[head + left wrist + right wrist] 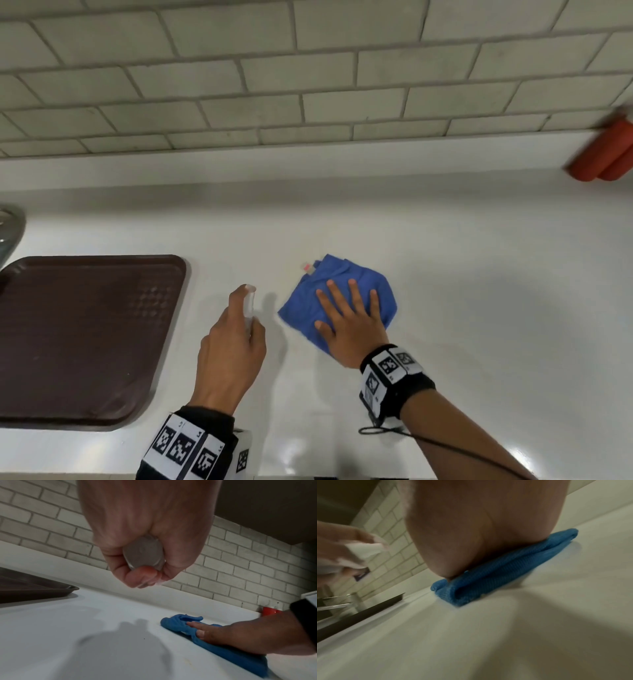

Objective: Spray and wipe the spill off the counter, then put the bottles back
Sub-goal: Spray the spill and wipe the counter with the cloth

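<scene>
The left hand [229, 353], low and centre-left in the head view, has its grip clenched round a small clear spray bottle [248, 308], forefinger hooked over the nozzle at the top. From the left wrist view only the bottle's round base shows, sunk in the curled fingers [137, 578]. The bottle looks like thin, smooth plastic: light, likely slippery when wet, and best taken round the body just below the sprayer, as it is now.

The right hand [352, 318], just right of it, lies flat with straight, spread fingers pressing a folded blue microfibre cloth [342, 274] onto the surface [445, 274]; the grip is released, a palm press and no pinch. The cloth is soft and limp, folded in several layers with a small tag at its upper left corner. It should slide easily under a flat palm and would bunch if dragged by one edge, so pressure over its middle suits wiping. No spill can be made out; the white top around the cloth looks glossy, with reflections near the bottom edge.

A dark brown tray [85, 342] rests at the left of the frame, well apart from the cloth. A metal fitting shows at the far left edge. Grey brick tile [308, 68] fills the upper frame, and red cylindrical containers [606, 154] stand against it at the upper right.
</scene>
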Tool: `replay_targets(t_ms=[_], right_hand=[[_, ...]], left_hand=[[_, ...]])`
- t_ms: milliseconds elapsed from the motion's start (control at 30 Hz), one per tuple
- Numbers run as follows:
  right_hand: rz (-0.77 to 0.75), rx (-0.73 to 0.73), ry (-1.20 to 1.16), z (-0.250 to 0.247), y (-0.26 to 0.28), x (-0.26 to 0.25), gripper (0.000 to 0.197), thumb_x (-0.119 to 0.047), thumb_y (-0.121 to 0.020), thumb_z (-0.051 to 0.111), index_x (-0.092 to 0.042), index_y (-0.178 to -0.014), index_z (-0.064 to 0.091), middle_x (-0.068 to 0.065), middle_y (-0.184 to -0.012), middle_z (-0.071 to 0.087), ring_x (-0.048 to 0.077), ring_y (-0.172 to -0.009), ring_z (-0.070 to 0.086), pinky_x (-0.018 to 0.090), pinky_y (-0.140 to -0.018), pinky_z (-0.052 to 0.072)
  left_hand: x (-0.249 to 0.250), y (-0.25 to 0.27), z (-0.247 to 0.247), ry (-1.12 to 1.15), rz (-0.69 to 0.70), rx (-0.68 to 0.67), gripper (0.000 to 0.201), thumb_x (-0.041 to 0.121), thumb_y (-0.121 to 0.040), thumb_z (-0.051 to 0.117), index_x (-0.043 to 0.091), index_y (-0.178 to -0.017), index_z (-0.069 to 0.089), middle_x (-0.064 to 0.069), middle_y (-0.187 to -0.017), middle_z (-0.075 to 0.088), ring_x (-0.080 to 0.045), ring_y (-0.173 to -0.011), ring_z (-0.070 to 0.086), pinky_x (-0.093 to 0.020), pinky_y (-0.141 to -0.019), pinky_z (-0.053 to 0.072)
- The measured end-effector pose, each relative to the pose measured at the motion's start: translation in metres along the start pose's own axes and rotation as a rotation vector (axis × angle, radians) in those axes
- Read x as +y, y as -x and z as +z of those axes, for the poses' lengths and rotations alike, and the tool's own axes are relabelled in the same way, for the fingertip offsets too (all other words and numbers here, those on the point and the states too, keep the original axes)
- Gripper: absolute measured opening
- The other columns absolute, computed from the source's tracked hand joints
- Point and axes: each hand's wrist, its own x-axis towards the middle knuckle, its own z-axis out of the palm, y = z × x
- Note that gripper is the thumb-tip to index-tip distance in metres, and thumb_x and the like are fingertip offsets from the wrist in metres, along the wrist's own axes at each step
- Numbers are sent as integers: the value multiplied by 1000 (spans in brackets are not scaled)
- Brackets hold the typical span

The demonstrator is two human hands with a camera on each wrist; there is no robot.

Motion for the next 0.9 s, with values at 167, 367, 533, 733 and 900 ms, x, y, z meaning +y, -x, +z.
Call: replay_targets(t_ms=[167, 367, 533, 733, 900], right_hand=[[154, 15, -43, -28, -48, 35, 70, -67, -89, -1, -38, -152, -7, -11, -162, -14, 27, -148, -16, 60, -114, -12], [308, -44, -103, -59, -93, 69, 64, -63, -94, 9, -39, -151, -10, -12, -160, -19, 28, -147, -19, 60, -115, -10], [386, -43, -117, -71, -105, 93, 64, -64, -94, 8, -40, -150, -12, -12, -160, -19, 27, -147, -20, 60, -115, -9], [417, -3, -128, -64, -89, 101, 64, -64, -94, 8, -40, -150, -11, -12, -161, -17, 28, -148, -17, 60, -116, -8], [455, 9, -131, -59, -47, 120, 65, -63, -94, 11, -39, -151, -11, -9, -162, -16, 29, -148, -15, 61, -116, -6]], left_hand=[[-4, -14, -5, -19, 31, 10, 53, 14, -95, 53, 35, -140, 34, 0, -80, 59, -21, -64, 55, -35, -63, 42], [0, -31, -9, -24, 71, -28, 48, 14, -95, 52, 35, -135, 37, 4, -69, 57, -14, -58, 56, -34, -57, 42], [6, -48, -7, -43, 103, -39, 40, 15, -96, 51, 31, -130, 40, 4, -64, 56, -16, -57, 56, -36, -57, 46], [9, -55, -5, -60, 141, -62, 40, 15, -95, 51, 32, -130, 38, 4, -64, 55, -18, -57, 56, -39, -60, 51], [17, -54, 3, -48, 164, -91, 41, 16, -97, 51, 32, -132, 37, 4, -64, 54, -17, -59, 57, -42, -64, 53]])
